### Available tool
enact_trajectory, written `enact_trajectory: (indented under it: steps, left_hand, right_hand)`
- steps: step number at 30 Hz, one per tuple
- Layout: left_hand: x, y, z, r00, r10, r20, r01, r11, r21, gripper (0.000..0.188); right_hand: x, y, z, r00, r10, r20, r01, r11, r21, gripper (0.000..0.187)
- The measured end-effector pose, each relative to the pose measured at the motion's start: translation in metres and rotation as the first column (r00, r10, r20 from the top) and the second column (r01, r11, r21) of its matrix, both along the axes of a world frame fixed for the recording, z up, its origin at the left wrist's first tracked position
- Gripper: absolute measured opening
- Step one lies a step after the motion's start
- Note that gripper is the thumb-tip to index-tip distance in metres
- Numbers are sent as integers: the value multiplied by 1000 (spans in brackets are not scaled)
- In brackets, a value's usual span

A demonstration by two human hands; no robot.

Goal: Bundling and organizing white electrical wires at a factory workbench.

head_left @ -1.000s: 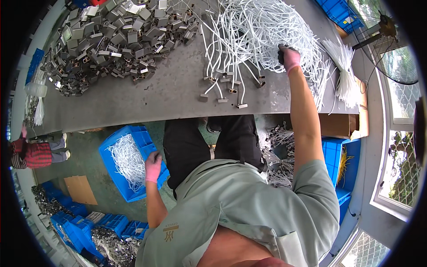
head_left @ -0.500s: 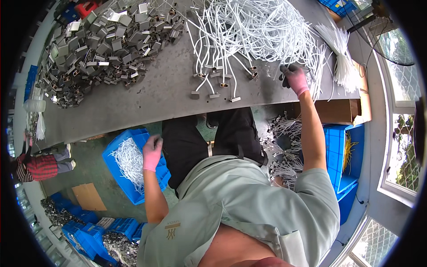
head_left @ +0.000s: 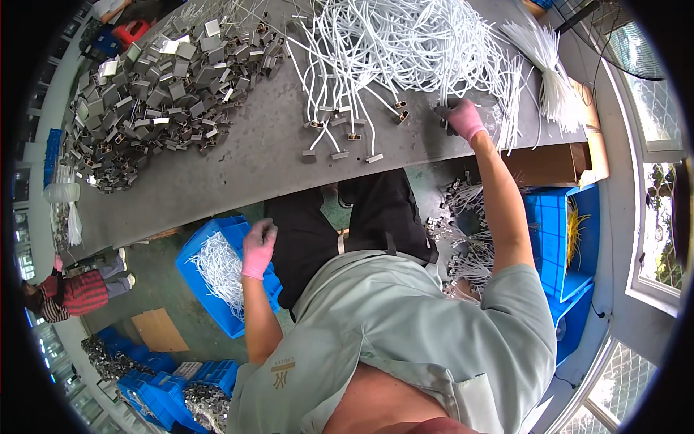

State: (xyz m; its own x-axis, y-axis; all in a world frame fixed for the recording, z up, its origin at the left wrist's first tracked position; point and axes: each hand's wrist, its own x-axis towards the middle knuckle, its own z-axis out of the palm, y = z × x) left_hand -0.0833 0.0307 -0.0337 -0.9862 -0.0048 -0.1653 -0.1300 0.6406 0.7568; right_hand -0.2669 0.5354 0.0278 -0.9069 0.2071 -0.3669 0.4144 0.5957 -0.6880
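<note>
At the far left, another person (head_left: 76,293) in a red checked garment stands beyond the grey table (head_left: 246,170). On the table's left part lies a heap of metal pieces (head_left: 166,94). Below the table edge, a blue crate (head_left: 233,329) on the floor holds short white wires (head_left: 219,271). The left hand (head_left: 258,249), in a pink glove with grey fingers, is by the crate's right side, its fingers curled; whether they grip anything I cannot tell. Further right on the table, several wires with metal ends (head_left: 340,137) trail toward the near edge from a large pile of white wires (head_left: 412,43). The right hand (head_left: 463,119), gloved alike, is at the pile's near edge, fingers bent by some strands; I cannot tell whether they are closed on them. Beside the pile, to its right, lies a bundle of straight white strands (head_left: 549,72). Below that are a cardboard box (head_left: 553,166) and a blue bin (head_left: 546,242).
</note>
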Motion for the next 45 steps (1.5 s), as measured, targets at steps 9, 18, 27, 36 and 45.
enact_trajectory:
  steps: [9, 18, 27, 36, 45]
  left_hand:
    - [10, -19, -11, 997, 43, 65, -41, 999, -35, 31]
    - [-40, -2, 16, 993, -47, -106, 43, 998, -42, 34]
    - [-172, 10, 96, 863, 129, -488, -36, 980, 194, 51]
    - [-291, 36, 123, 694, 633, -343, -373, 724, 580, 29]
    - [-198, -2, 66, 870, 489, -61, -215, 488, 846, 22]
  right_hand:
    - [62, 3, 5, 980, 199, -16, -199, 980, -3, 24]
    - [111, -22, 75, 933, -137, -332, -30, 890, -454, 19]
    - [66, 25, -92, 836, -20, -548, 45, 998, 32, 19]
    - [71, -39, -20, 864, -356, -356, 167, 869, -465, 27]
    - [20, -169, 3, 928, -110, -356, -172, 720, -672, 26]
